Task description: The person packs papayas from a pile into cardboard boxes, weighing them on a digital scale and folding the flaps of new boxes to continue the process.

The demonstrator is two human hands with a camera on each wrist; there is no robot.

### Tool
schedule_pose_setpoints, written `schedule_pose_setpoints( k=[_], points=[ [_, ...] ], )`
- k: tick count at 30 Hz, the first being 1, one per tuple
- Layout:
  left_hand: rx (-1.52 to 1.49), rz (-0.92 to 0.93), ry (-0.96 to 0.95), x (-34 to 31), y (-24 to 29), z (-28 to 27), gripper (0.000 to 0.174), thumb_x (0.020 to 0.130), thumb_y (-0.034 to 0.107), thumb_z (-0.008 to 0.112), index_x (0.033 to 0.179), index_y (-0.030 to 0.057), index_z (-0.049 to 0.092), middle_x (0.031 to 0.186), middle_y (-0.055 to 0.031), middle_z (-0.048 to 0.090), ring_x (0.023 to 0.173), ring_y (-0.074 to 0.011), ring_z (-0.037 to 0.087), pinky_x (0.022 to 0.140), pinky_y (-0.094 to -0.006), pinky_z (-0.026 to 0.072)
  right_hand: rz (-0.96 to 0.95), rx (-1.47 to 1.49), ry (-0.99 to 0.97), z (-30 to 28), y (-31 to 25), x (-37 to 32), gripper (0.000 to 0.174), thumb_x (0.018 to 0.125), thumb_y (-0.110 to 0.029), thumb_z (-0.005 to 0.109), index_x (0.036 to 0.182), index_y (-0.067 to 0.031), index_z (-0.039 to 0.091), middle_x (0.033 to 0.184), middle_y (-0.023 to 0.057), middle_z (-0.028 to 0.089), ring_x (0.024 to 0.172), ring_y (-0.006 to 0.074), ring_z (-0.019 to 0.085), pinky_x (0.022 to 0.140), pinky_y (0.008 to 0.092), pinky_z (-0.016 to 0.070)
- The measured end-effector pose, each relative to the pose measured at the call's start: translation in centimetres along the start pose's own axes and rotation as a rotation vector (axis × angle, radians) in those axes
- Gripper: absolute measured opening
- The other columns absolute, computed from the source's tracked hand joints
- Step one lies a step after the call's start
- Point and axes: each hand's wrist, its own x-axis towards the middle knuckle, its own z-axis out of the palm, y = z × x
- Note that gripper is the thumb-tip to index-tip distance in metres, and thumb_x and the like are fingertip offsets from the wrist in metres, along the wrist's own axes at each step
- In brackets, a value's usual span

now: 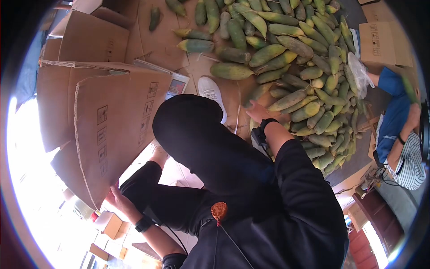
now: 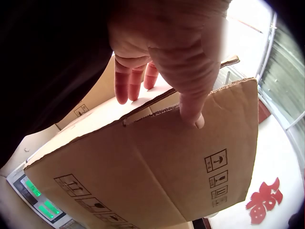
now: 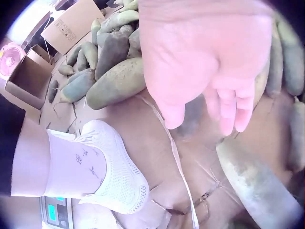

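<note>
Clamped grip on the left side: the bare left hand [image 1: 123, 204] pinches the edge of a large brown corrugated-cardboard box [image 1: 127, 103] printed with black handling symbols; the thumb lies on the printed outer face, the other fingers behind the edge. The bare right hand [image 3: 209, 62] reaches low, thumb and fingers apart; a dark blurred shape between them makes it impossible to tell whether anything is touched. Just below those fingers, in the right wrist view, a thick, pale-green cylindrical radish [image 3: 257, 181] lies on flattened brown cardboard sheeting [image 3: 143, 143]. Beside this area is a white knitted shoe [image 1: 209, 92], with a flat digital scale [image 2: 40, 200] with lit green displays near it. Beyond the right hand spreads the main heap of long green radishes [image 1: 309, 111]. At its far edge, a clear plastic bag [image 1: 357, 74] lies near a second person [image 1: 405, 166] in a striped top and blue trousers. Step in hand, as judged from this posture: box steadied, radish being selected. The next move would call for closing the right hand around one radish at its thick middle and lifting it clear of its neighbours, with the left hand controlling the box edge against tipping.
</note>
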Motion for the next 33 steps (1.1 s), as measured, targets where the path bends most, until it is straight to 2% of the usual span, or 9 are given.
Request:
schedule_pose_setpoints(
  k=[8, 13, 14, 16, 21, 22, 24, 28, 33],
  points=[
    [-0.037, 0.002, 0.007, 0.1, -1.8, -1.4, 0.055, 0.089, 0.034, 0.059, 0.12, -0.0071, 0.041, 0.11, -0.0199, 0.056, 0.102, -0.0273, 0.057, 0.09, -0.0431, 0.0485, 0.192, 0.019, -0.072, -0.2, -2.1, 3.4, 0.067, 0.079, -0.03, 0.06, 0.138, -0.0096, 0.035, 0.125, 0.0227, 0.051, 0.116, 0.0357, 0.05, 0.096, 0.0394, 0.0404],
    [-0.035, 0.006, 0.074, 0.1, -2.2, -1.5, 0.058, 0.085, 0.038, 0.063, 0.117, -0.0072, 0.046, 0.108, -0.0195, 0.058, 0.102, -0.0275, 0.058, 0.091, -0.0448, 0.0466, 0.21, 0.206, -0.034, 2.0, 0.4, 6.7, 0.072, 0.076, -0.026, 0.066, 0.139, -0.0104, 0.034, 0.112, 0.0227, 0.06, 0.105, 0.0311, 0.058, 0.088, 0.0355, 0.045],
    [-0.053, 0.004, 0.073, 0.1, -1.9, -1.2, 0.058, 0.084, 0.039, 0.064, 0.116, -0.0069, 0.047, 0.107, -0.0192, 0.058, 0.102, -0.0275, 0.058, 0.091, -0.0442, 0.0462, 0.198, 0.225, 0.013, 2.5, 0.8, 7.2, 0.068, 0.075, -0.022, 0.066, 0.136, -0.0096, 0.039, 0.108, 0.0216, 0.062, 0.096, 0.0291, 0.061, 0.082, 0.0338, 0.0476],
    [-0.064, 0.0, 0.077, 0.1, -1.6, -1.2, 0.059, 0.083, 0.04, 0.065, 0.115, -0.0067, 0.048, 0.106, -0.0189, 0.059, 0.102, -0.0275, 0.058, 0.092, -0.0437, 0.0458, 0.18, 0.229, 0.042, 2.9, 1.3, 7.9, 0.061, 0.076, -0.022, 0.065, 0.132, -0.0084, 0.044, 0.108, 0.0217, 0.062, 0.095, 0.0294, 0.062, 0.081, 0.0341, 0.0478],
    [-0.118, -0.088, 0.094, -0.1, -2.6, -1.9, 0.047, 0.085, 0.022, 0.063, 0.119, -0.0065, 0.045, 0.111, -0.0187, 0.056, 0.105, -0.0266, 0.056, 0.093, -0.0404, 0.0453, 0.08, 0.242, 0.13, 1.3, 0.9, 5.6, 0.038, 0.077, -0.022, 0.061, 0.11, -0.0035, 0.061, 0.106, 0.0217, 0.062, 0.098, 0.0304, 0.06, 0.084, 0.0348, 0.0467],
    [-0.125, -0.071, 0.179, -0.1, -2.9, -1.4, 0.042, 0.085, 0.015, 0.06, 0.118, -0.0073, 0.046, 0.11, -0.0181, 0.057, 0.103, -0.0257, 0.057, 0.094, -0.0386, 0.0444, -0.177, 0.15, 0.24, 4.1, 5.1, 7.2, 0.032, 0.078, -0.022, 0.062, 0.105, -0.004, 0.063, 0.093, 0.0165, 0.066, 0.084, 0.0264, 0.064, 0.072, 0.0334, 0.0502],
    [-0.123, -0.101, 0.201, -0.5, -1.9, -1.3, 0.041, 0.085, 0.013, 0.06, 0.119, -0.0069, 0.046, 0.108, -0.0163, 0.059, 0.105, -0.0238, 0.056, 0.095, -0.0359, 0.0421, 0.026, 0.405, 0.098, 2.8, 4.0, 4.5, 0.022, 0.082, -0.023, 0.062, 0.098, -0.0076, 0.066, 0.069, 0.0011, 0.059, 0.056, 0.0088, 0.053, 0.046, 0.0259, 0.0425],
    [-0.11, -0.126, 0.133, -0.4, -0.5, -0.2, 0.042, 0.084, 0.013, 0.063, 0.118, -0.0059, 0.047, 0.107, -0.0154, 0.06, 0.105, -0.0221, 0.055, 0.095, -0.0345, 0.0402, 0.101, 0.344, -0.084, 0.5, 3.8, -0.3, 0.027, 0.08, -0.025, 0.06, 0.101, -0.0089, 0.067, 0.074, 0.0063, 0.064, 0.063, 0.0142, 0.059, 0.05, 0.0291, 0.0454],
    [-0.061, -0.152, 0.127, -0.4, -0.6, -0.8, 0.046, 0.083, 0.014, 0.066, 0.119, -0.0056, 0.046, 0.108, -0.0139, 0.059, 0.101, -0.0215, 0.055, 0.094, -0.0345, 0.0393, 0.178, 0.327, -0.167, -2.0, 1.9, -4.5, 0.024, 0.084, -0.027, 0.06, 0.102, -0.0127, 0.067, 0.075, -0.001, 0.061, 0.057, 0.0108, 0.052, 0.046, 0.0259, 0.0427]
  ],
)
